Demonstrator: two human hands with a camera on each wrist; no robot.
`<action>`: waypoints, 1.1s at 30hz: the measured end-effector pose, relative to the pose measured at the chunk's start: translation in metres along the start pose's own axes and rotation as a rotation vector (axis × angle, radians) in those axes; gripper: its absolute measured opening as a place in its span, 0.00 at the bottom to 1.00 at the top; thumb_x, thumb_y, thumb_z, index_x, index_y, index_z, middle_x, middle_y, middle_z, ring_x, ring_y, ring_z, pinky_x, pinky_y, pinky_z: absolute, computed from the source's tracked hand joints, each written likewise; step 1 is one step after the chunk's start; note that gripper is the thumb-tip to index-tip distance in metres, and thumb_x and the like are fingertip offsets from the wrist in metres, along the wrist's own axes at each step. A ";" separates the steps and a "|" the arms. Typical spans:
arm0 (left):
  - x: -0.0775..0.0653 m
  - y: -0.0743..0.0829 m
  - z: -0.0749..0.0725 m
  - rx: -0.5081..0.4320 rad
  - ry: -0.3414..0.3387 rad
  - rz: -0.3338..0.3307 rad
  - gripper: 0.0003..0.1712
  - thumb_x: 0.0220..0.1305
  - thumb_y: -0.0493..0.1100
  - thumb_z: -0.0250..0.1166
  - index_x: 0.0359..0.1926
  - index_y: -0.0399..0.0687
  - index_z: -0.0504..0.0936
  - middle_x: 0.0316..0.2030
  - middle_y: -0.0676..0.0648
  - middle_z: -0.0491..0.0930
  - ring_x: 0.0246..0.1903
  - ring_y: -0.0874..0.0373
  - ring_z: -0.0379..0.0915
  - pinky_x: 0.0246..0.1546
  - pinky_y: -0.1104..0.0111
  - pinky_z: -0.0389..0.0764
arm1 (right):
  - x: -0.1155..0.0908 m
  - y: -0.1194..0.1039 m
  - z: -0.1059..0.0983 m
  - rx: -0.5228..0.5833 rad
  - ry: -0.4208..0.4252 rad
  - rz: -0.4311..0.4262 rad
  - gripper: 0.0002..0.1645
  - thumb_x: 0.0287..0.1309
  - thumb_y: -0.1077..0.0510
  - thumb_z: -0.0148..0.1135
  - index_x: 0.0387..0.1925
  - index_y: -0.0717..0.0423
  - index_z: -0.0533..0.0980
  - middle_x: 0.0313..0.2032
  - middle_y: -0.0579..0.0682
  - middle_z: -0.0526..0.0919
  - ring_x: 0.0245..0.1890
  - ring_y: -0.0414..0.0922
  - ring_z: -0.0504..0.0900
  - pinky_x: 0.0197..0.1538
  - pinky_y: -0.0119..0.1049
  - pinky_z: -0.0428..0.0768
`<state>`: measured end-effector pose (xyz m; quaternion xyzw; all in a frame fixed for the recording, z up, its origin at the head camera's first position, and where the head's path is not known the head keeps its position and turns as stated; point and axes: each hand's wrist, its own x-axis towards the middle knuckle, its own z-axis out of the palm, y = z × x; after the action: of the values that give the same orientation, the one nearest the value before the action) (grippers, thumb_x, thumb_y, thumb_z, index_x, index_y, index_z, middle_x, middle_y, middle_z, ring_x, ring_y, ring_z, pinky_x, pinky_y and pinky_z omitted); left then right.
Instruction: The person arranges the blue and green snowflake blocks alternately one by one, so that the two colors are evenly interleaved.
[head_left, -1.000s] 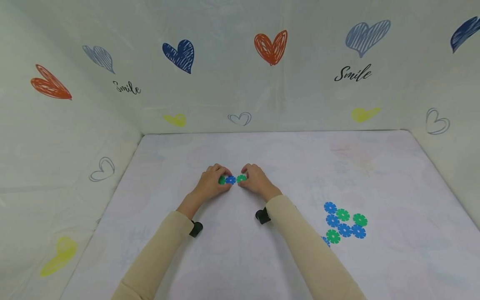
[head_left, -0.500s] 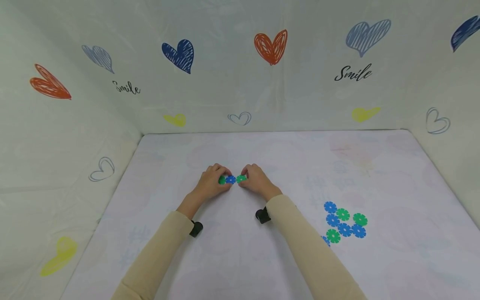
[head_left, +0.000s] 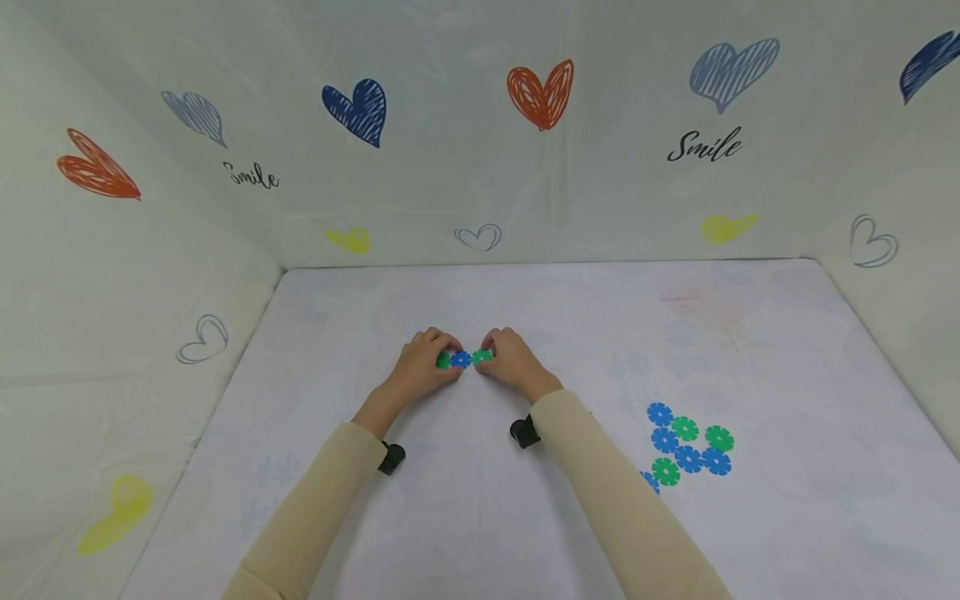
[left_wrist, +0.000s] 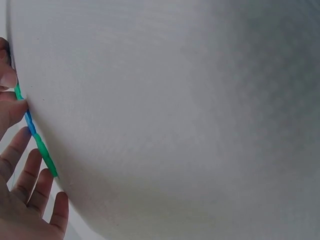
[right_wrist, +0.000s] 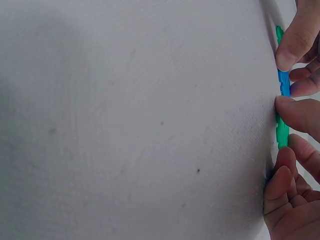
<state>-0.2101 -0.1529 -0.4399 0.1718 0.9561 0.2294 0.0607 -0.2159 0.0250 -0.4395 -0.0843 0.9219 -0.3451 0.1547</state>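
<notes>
My left hand (head_left: 422, 367) pinches a blue slotted snowflake disc (head_left: 461, 359) between thumb and fingers. A green disc (head_left: 443, 360), partly covered by that hand, is joined to its left side. My right hand (head_left: 513, 362) pinches another green disc (head_left: 482, 357), whose edge meets the right edge of the blue one. Seen edge-on in the right wrist view, the blue disc (right_wrist: 284, 82) and the right hand's green disc (right_wrist: 282, 131) lie nearly in line. Fingertips cover part of the meeting point, so I cannot tell whether their slots interlock.
Several loose blue and green discs (head_left: 688, 458) lie flat at the right of the white table (head_left: 450, 517). My right forearm (head_left: 615, 492) partly covers one blue disc (head_left: 651, 482). A pale curtain (head_left: 622, 192) printed with hearts stands behind and at the sides.
</notes>
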 end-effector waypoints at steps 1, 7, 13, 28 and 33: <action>0.000 0.000 0.000 0.000 0.001 0.002 0.17 0.55 0.46 0.67 0.46 0.47 0.77 0.48 0.44 0.72 0.49 0.47 0.66 0.52 0.51 0.66 | 0.000 0.000 0.000 -0.003 0.000 -0.001 0.20 0.55 0.55 0.64 0.46 0.60 0.72 0.37 0.53 0.71 0.37 0.46 0.70 0.43 0.37 0.72; 0.000 -0.001 0.001 -0.004 0.001 0.007 0.18 0.55 0.47 0.66 0.46 0.48 0.77 0.47 0.44 0.72 0.50 0.47 0.65 0.52 0.51 0.65 | -0.001 0.000 0.000 -0.007 0.006 -0.013 0.19 0.54 0.56 0.64 0.45 0.60 0.72 0.36 0.52 0.71 0.36 0.45 0.70 0.41 0.37 0.72; 0.000 -0.002 0.001 -0.005 0.002 0.012 0.18 0.55 0.46 0.66 0.46 0.47 0.77 0.47 0.44 0.72 0.49 0.47 0.65 0.52 0.52 0.65 | -0.001 0.000 0.000 0.001 0.002 -0.007 0.20 0.55 0.55 0.64 0.46 0.60 0.72 0.37 0.53 0.71 0.36 0.46 0.70 0.42 0.37 0.72; -0.001 0.000 -0.001 -0.010 -0.005 0.006 0.18 0.55 0.46 0.66 0.46 0.47 0.77 0.48 0.44 0.72 0.50 0.47 0.65 0.52 0.51 0.65 | -0.002 0.005 -0.001 0.051 -0.004 -0.016 0.25 0.53 0.54 0.65 0.51 0.60 0.70 0.39 0.53 0.72 0.38 0.46 0.70 0.45 0.38 0.72; -0.001 -0.001 0.000 -0.003 -0.001 0.006 0.18 0.55 0.47 0.66 0.46 0.47 0.77 0.48 0.44 0.72 0.50 0.47 0.65 0.53 0.51 0.65 | -0.010 0.008 -0.005 0.116 0.030 -0.069 0.26 0.52 0.55 0.66 0.51 0.61 0.70 0.38 0.54 0.73 0.37 0.46 0.71 0.43 0.37 0.73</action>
<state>-0.2090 -0.1541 -0.4400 0.1747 0.9553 0.2308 0.0606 -0.2081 0.0370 -0.4394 -0.1017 0.8991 -0.4044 0.1335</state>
